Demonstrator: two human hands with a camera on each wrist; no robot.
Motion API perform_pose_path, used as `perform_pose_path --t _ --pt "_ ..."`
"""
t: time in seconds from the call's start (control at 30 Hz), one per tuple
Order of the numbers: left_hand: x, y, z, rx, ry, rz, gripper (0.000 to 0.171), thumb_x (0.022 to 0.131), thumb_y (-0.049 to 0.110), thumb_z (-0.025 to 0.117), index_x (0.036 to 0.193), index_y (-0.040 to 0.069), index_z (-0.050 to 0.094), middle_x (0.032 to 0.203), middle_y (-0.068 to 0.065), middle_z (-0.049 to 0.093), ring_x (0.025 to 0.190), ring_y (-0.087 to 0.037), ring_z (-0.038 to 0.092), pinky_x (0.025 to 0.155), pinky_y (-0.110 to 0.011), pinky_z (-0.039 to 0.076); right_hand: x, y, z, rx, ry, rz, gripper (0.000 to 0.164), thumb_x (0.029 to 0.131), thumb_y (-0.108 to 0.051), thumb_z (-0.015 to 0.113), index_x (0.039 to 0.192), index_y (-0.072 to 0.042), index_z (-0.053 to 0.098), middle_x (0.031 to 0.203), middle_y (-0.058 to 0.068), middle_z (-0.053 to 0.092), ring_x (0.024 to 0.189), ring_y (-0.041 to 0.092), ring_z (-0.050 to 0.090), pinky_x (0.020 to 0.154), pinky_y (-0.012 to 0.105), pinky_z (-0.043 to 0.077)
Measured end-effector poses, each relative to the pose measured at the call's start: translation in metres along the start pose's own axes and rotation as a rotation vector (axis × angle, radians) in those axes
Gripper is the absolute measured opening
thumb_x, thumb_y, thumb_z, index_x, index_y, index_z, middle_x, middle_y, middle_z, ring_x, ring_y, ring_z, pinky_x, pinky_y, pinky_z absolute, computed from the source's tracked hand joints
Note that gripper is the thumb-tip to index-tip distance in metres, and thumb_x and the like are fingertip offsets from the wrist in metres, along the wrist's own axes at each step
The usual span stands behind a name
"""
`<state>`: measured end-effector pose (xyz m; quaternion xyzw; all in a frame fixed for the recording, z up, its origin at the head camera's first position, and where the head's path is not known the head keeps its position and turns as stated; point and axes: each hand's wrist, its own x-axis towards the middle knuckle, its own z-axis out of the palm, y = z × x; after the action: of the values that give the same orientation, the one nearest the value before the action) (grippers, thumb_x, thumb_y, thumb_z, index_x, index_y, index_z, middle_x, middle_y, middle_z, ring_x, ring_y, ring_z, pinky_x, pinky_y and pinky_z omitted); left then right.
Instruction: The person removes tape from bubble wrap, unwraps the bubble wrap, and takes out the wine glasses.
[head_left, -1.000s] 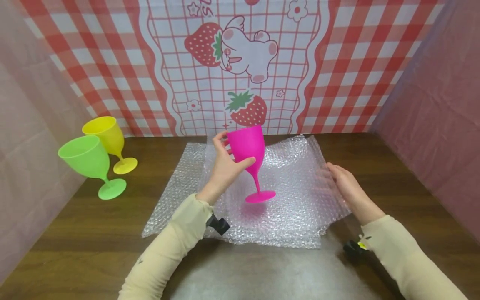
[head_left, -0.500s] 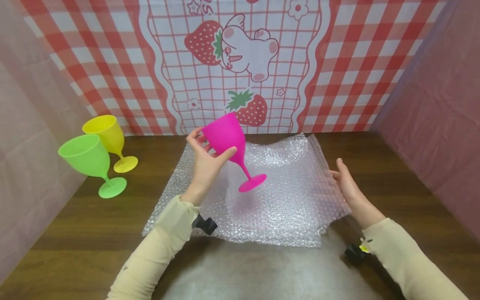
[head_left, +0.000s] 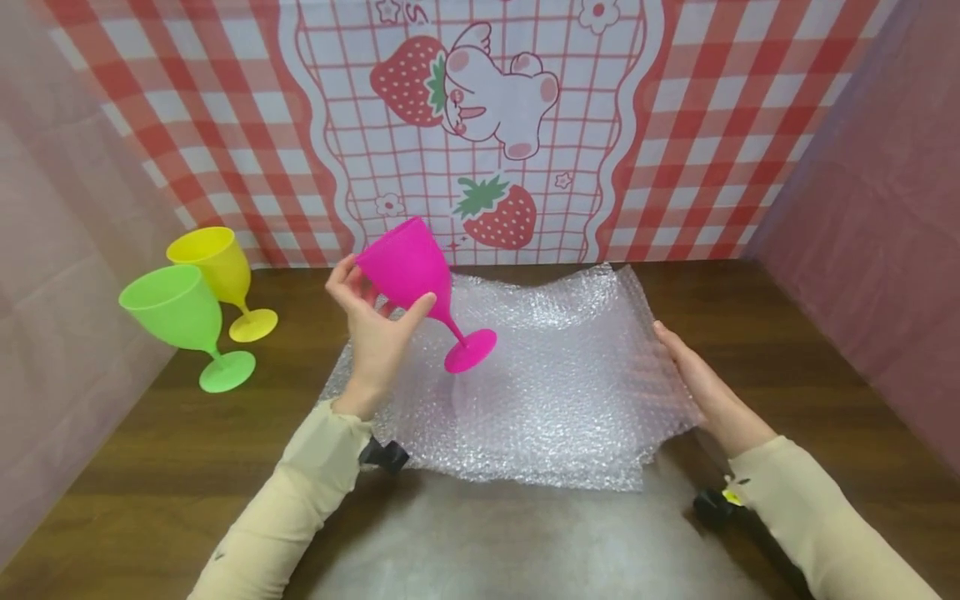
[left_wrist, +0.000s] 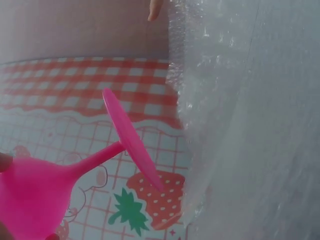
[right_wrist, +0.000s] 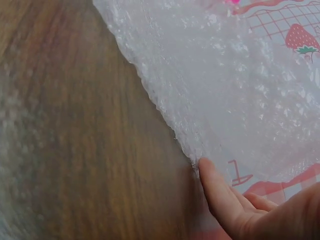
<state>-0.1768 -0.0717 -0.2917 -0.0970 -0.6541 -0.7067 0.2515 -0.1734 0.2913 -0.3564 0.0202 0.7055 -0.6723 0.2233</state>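
A bright pink plastic goblet (head_left: 408, 265) is held by the bowl in my left hand (head_left: 375, 333), thumb on the near side and fingers behind. It tilts, rim up to the left and foot (left_wrist: 132, 140) down to the right, above the bubble wrap. Clear bubble wrap (head_left: 547, 392) lies on the table in overlapping layers. At its right edge is my right hand (head_left: 701, 379), with straight fingers (right_wrist: 215, 187) touching the border. Part of that hand shows blurred through the film.
A green goblet (head_left: 176, 312) and a yellow goblet (head_left: 217, 258) stand upright at the left. Behind the brown wooden table (head_left: 795, 333) hangs a red-and-white checked cloth (head_left: 720, 125) with strawberries. Pink curtains (head_left: 870, 208) close both sides.
My left hand has carried the pink goblet left and slightly up, and the goblet has tilted more. My right hand stays at the wrap's right edge; its raised thumb has come down.
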Motion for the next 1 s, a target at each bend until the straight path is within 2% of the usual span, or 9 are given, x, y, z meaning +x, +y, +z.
perform_pose_path --t 0.13,0.33,0.43,0.57,0.63,0.7,0.8,0.93,1.0 --pt "0.001 0.001 -0.007 -0.004 0.040 0.092 0.079 0.073 0.001 0.071 0.129 0.011 0.016 0.131 -0.008 0.033 0.117 -0.020 0.044 0.094 -0.037 0.044 -0.001 -0.001 0.001 -0.047 0.018 0.021 0.080 0.092 -0.059 0.021 0.145 -0.006 -0.007 0.149 0.023 0.009 0.115 0.012 0.045 0.096 0.034 0.043" --pt "-0.002 -0.001 -0.015 0.009 0.062 0.157 0.079 0.071 -0.003 0.070 0.129 0.009 0.017 0.131 -0.008 0.034 0.117 -0.021 0.045 0.096 -0.035 0.043 -0.003 -0.003 0.001 -0.029 0.050 0.035 0.083 0.091 -0.059 0.025 0.145 -0.003 -0.006 0.149 0.024 0.009 0.101 0.003 0.051 0.089 0.028 0.047" --pt "-0.004 -0.002 -0.019 0.011 0.070 0.180 0.080 0.071 -0.004 0.070 0.129 0.008 0.017 0.131 -0.008 0.034 0.117 -0.022 0.045 0.095 -0.035 0.043 -0.004 -0.003 0.001 -0.039 0.057 0.037 0.084 0.091 -0.060 0.024 0.144 -0.003 -0.007 0.149 0.024 0.008 0.111 0.011 0.047 0.088 0.027 0.047" --pt "-0.005 -0.002 -0.027 -0.001 0.094 0.207 0.078 0.072 -0.004 0.070 0.129 0.009 0.018 0.131 -0.007 0.033 0.117 -0.023 0.044 0.094 -0.033 0.045 -0.004 -0.003 0.001 -0.057 0.056 0.040 0.085 0.090 -0.061 0.022 0.144 -0.002 -0.009 0.149 0.024 0.006 0.130 0.030 0.028 0.089 0.026 0.046" --pt "-0.004 -0.001 -0.032 -0.001 0.107 0.220 0.078 0.072 -0.003 0.070 0.129 0.009 0.018 0.131 -0.007 0.033 0.117 -0.023 0.043 0.094 -0.033 0.045 -0.004 -0.002 0.001 -0.066 0.054 0.035 0.085 0.090 -0.061 0.022 0.144 -0.002 -0.008 0.149 0.024 0.006 0.132 0.033 0.022 0.090 0.027 0.046" --pt "-0.004 0.000 -0.037 0.011 0.117 0.232 0.078 0.072 -0.003 0.070 0.129 0.010 0.018 0.132 -0.007 0.032 0.117 -0.023 0.042 0.094 -0.032 0.045 -0.004 -0.002 0.001 -0.073 0.053 0.030 0.085 0.091 -0.060 0.023 0.144 -0.001 -0.007 0.149 0.025 0.007 0.130 0.030 0.030 0.091 0.027 0.046" --pt "-0.005 -0.001 -0.046 0.032 0.133 0.250 0.079 0.070 -0.004 0.070 0.129 0.009 0.019 0.131 -0.009 0.033 0.117 -0.024 0.042 0.094 -0.031 0.044 -0.004 -0.002 0.002 -0.034 0.068 0.026 0.083 0.092 -0.055 0.030 0.144 0.000 -0.002 0.148 0.026 0.011 0.112 0.016 0.050 0.090 0.029 0.047" --pt "-0.005 -0.003 -0.058 0.038 0.159 0.246 0.079 0.069 -0.004 0.070 0.129 0.009 0.020 0.130 -0.009 0.034 0.115 -0.025 0.043 0.093 -0.029 0.045 -0.002 -0.001 0.002 0.045 0.085 0.028 0.081 0.092 -0.048 0.040 0.143 0.003 0.004 0.139 0.021 0.036 0.090 0.004 0.060 0.087 0.030 0.049" --pt "-0.005 -0.002 -0.064 0.041 0.171 0.234 0.079 0.069 -0.004 0.071 0.129 0.010 0.021 0.130 -0.008 0.033 0.115 -0.025 0.044 0.092 -0.027 0.044 -0.001 0.000 0.002 0.067 0.084 0.013 0.073 0.093 -0.043 0.042 0.142 0.002 0.013 0.124 0.010 0.054 0.087 0.005 0.061 0.084 0.029 0.050"
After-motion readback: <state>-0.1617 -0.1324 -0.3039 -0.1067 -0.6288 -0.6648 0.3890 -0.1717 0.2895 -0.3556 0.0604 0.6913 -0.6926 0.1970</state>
